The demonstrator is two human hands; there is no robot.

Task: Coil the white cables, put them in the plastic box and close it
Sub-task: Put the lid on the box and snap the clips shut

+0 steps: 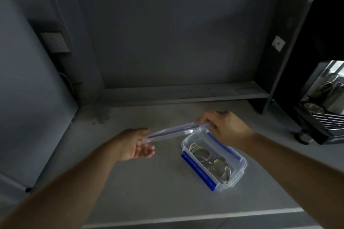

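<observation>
A clear plastic box with blue side clips stands open on the grey counter, right of centre. Coiled white cables lie inside it in two bundles. The clear lid, seen edge-on with a blue seal, hangs in the air above the box's far-left corner. My right hand grips the lid's right end. My left hand holds its left end with the palm turned up and fingers loosely curled.
A coffee machine with a metal drip grate stands at the right edge. A low grey shelf runs along the back wall. A wall socket sits on the left. The counter's front edge is near me.
</observation>
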